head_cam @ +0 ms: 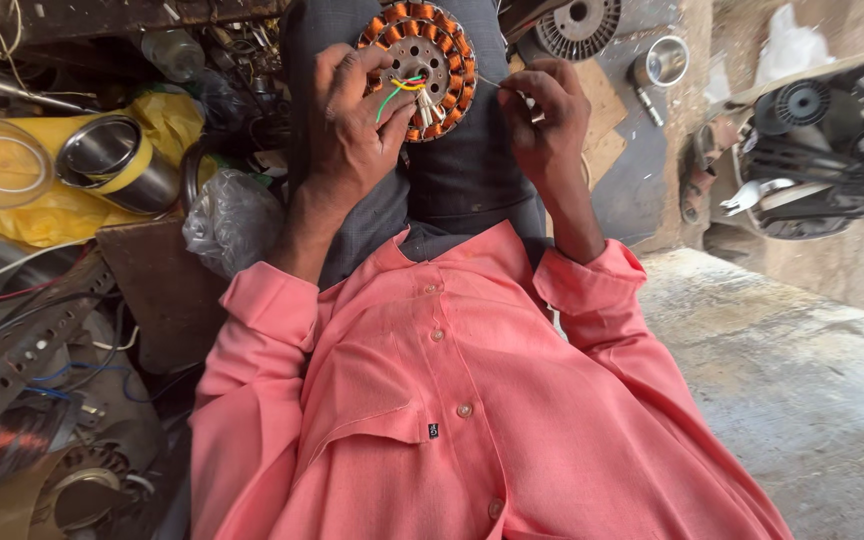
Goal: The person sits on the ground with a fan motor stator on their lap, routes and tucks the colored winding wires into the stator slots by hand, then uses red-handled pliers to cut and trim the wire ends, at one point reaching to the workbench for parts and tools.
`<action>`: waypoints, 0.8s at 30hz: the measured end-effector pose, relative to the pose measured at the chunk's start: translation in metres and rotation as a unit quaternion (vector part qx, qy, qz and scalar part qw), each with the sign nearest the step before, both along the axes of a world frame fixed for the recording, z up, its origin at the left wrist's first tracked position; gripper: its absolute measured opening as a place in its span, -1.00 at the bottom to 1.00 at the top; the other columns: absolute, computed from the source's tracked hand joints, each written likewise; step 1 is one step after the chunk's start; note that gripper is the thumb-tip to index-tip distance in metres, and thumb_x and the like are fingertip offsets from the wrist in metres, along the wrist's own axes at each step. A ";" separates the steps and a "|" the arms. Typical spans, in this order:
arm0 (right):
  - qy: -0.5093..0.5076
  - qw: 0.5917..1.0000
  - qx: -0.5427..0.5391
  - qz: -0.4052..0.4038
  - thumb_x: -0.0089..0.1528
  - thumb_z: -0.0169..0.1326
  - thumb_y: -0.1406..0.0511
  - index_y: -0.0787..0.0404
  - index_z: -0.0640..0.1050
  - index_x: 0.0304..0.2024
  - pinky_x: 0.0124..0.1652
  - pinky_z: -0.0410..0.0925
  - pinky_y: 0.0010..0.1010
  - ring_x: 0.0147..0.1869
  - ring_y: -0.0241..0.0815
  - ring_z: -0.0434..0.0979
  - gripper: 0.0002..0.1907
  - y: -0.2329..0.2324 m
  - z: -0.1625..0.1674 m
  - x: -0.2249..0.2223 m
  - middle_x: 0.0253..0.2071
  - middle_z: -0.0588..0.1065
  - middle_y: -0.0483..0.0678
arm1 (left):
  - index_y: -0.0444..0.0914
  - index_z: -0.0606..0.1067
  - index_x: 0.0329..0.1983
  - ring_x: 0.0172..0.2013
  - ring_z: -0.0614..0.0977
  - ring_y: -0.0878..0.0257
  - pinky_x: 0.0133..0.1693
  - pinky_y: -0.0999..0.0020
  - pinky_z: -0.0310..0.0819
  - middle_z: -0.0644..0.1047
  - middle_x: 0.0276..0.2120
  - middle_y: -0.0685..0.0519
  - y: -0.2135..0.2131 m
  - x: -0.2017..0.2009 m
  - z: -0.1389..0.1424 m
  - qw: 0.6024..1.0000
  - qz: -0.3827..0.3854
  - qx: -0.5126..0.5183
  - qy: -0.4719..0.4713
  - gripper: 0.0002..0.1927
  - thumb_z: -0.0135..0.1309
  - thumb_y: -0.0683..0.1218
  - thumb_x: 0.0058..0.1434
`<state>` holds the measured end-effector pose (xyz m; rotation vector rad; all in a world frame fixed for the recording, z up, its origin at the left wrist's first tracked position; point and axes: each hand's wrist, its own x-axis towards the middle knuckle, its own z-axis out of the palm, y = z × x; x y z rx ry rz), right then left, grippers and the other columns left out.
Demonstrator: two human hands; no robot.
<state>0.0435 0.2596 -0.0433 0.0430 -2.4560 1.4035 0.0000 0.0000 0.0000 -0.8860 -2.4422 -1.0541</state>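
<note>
A: On our lap, the copper-wound ring (pixel 418 68) lies flat. Our left hand (pixel 352 125) pins its edge and pinches the leads (pixel 404 88); our right hand (pixel 544 120) pinches a thin wire (pixel 492 82) by the rim.

B: Step?

A: Looks like wiring the leads. Next calls for a steady ring and taut wire.

B: Counts?

A: One ring, two coloured leads (yellow, green), one thin wire, one metal cup (pixel 114 160) aside.

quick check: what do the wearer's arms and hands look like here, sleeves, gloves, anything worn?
Both hands are bare: no gloves, and no rings or watch in view on the left hand or right hand. The sleeves of a salmon-pink button shirt are rolled up near the elbows, leaving the forearms uncovered.
</note>
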 end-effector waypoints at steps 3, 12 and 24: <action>0.051 0.998 0.023 0.009 0.28 0.27 0.52 0.24 0.63 -0.12 -0.21 0.42 -0.44 -0.13 -0.19 0.57 -0.84 0.004 0.039 0.010 -0.08 0.51 -0.03 | -0.25 0.59 -0.14 0.09 0.44 -0.04 0.12 0.09 0.39 0.50 0.08 -0.04 0.008 0.006 0.020 0.999 0.025 -0.029 -0.009 -0.77 0.38 -0.21 0.17; 0.023 0.985 -0.027 0.170 0.29 0.26 0.45 0.30 0.58 -0.09 -0.13 0.38 -0.38 -0.11 -0.14 0.48 -0.84 -0.009 0.067 0.018 -0.05 0.48 0.01 | -0.37 0.50 0.24 -0.09 0.70 0.02 -0.11 0.25 0.63 0.60 -0.02 -0.15 0.045 0.040 0.021 0.976 -0.100 0.116 -0.154 -0.55 0.24 -0.27 0.28; -0.025 0.976 -0.162 0.143 0.33 0.22 0.45 0.29 0.57 -0.13 -0.17 0.33 -0.47 -0.15 -0.26 0.44 -0.92 -0.033 0.015 -0.003 -0.09 0.43 -0.05 | -0.29 0.59 -0.04 -0.11 0.63 0.07 -0.07 0.18 0.58 0.52 -0.14 -0.03 0.030 0.032 0.020 0.995 0.044 0.082 -0.036 -0.83 0.24 -0.27 0.31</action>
